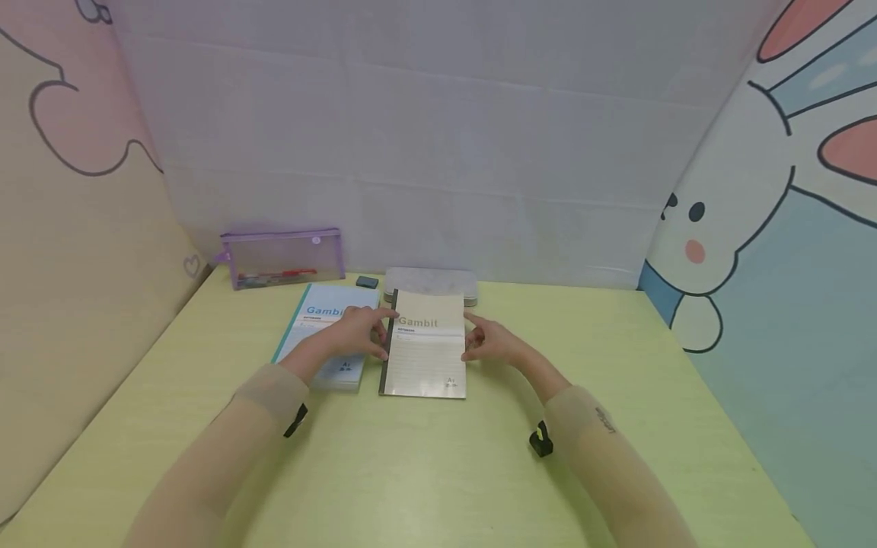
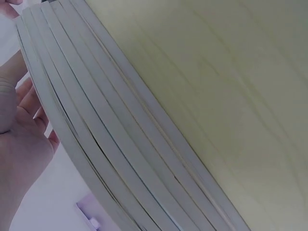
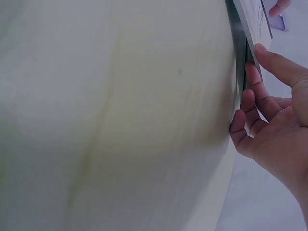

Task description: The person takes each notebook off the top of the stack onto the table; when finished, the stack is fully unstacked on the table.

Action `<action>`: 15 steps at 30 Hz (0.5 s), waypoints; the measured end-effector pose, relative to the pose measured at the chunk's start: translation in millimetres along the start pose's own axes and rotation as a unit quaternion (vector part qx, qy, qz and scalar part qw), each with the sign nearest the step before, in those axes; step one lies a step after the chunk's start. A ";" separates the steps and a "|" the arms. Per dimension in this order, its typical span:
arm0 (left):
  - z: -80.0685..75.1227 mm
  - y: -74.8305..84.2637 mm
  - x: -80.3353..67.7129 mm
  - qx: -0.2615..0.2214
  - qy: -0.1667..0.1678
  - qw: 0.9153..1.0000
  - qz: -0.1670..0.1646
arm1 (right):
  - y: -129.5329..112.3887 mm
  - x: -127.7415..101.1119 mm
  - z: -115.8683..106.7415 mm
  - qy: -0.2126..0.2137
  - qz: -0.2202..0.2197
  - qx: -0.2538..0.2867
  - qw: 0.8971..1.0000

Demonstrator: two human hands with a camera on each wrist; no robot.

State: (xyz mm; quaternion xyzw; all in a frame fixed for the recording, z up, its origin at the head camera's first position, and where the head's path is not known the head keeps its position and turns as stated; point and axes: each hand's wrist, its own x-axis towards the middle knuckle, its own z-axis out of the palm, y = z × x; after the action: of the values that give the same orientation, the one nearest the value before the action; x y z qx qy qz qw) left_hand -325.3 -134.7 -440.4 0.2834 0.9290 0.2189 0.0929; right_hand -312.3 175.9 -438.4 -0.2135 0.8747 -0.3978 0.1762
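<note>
A yellow-green table [image 1: 617,426] sits between cartoon walls, with two hands at a cream notebook [image 1: 425,358]

The left hand [image 1: 356,332] touches the notebook's dark left edge and the right hand [image 1: 489,342] touches its right edge, fingers mostly straight, holding nothing. It lies flat mid-table, beside a blue notebook [image 1: 318,323]. Behind are a purple pouch [image 1: 284,257] and a grey case [image 1: 432,280]

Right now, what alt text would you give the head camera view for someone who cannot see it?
Two hands touch a cream notebook on a yellow-green table: the left hand at its dark spine, the right hand at its opposite edge. A blue notebook lies beside it, with a purple pouch and a grey case behind.
</note>
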 end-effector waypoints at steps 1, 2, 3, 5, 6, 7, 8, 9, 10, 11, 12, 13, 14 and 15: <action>0.6 0.1 0.8 0.005 -0.003 1.000 -0.001 | 1.0 0.8 0.2 -0.001 0.003 -0.003 1.000; 1.3 0.1 1.5 0.010 -0.007 1.000 -0.003 | 1.6 1.5 0.3 -0.003 0.004 -0.006 1.000; 2.0 0.3 2.1 0.015 -0.010 1.000 -0.005 | 1.9 1.8 0.3 -0.004 0.006 -0.011 1.000; 3.6 0.0 3.1 0.024 -0.013 1.000 -0.009 | 3.4 2.9 0.7 -0.006 0.011 -0.018 1.000; 4.4 -0.1 3.4 0.029 -0.015 0.999 -0.013 | 4.4 3.5 0.8 -0.008 0.013 -0.020 1.000; 5.1 -0.2 3.6 0.032 -0.015 0.999 -0.017 | 5.2 3.9 0.9 -0.010 0.014 -0.021 1.000; 5.6 0.0 3.8 0.034 -0.015 0.999 -0.018 | 5.9 4.0 0.8 -0.014 0.015 -0.024 1.000; 5.9 0.2 3.8 0.036 -0.014 0.999 -0.018 | 6.6 4.2 0.8 -0.018 0.015 -0.028 0.999; 6.1 0.6 3.6 0.040 -0.013 0.999 -0.016 | 6.9 4.1 0.7 -0.021 0.016 -0.032 0.999; 6.2 1.1 3.6 0.043 -0.014 0.999 -0.015 | 7.2 4.2 0.8 -0.024 0.017 -0.033 0.999; 6.1 2.0 3.2 0.045 -0.014 0.999 -0.015 | 7.2 4.1 0.8 -0.028 0.019 -0.035 0.999; 6.0 2.5 3.0 0.050 -0.014 0.999 -0.015 | 6.6 3.9 0.9 -0.030 0.021 -0.037 0.999; 5.7 3.2 2.7 0.055 -0.015 0.998 -0.014 | 6.1 3.8 1.0 -0.032 0.022 -0.041 0.998; 5.3 3.9 2.4 0.061 -0.015 0.998 -0.013 | 5.7 4.0 1.3 -0.032 0.024 -0.044 0.998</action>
State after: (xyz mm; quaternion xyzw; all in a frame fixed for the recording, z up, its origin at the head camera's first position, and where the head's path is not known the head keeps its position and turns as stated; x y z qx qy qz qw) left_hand -323.8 -128.5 -443.4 0.2793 0.9429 0.1562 0.0922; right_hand -316.4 176.4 -444.1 -0.2127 0.8901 -0.3475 0.2044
